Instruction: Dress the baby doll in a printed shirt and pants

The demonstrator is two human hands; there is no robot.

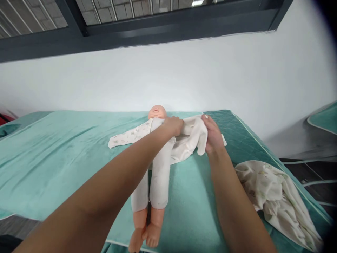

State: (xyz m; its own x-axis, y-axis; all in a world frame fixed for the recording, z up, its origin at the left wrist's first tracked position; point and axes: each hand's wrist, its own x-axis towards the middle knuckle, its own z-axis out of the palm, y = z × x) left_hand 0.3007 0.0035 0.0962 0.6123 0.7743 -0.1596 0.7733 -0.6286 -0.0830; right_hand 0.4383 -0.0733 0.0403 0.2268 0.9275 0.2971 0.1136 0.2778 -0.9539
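Note:
A baby doll (160, 175) lies on its back, head toward the wall and bare feet toward me. One side of a white printed baby shirt (193, 135) covers the doll's arm at the left, and that sleeve (133, 134) stretches out flat. My left hand (173, 125) is closed at the doll's other shoulder, against the shirt; its fingertips and what they grip are hidden. To the right, my right hand (212, 135) grips the bunched cloth of the shirt's other sleeve and holds it raised. The doll's arm on this side does not show.
Green cloth (65, 147) covers the bed or table beneath the doll. A crumpled white patterned cloth (276, 200) lies near the right edge. Behind stands a white wall (168, 77) below a dark window frame (173, 30).

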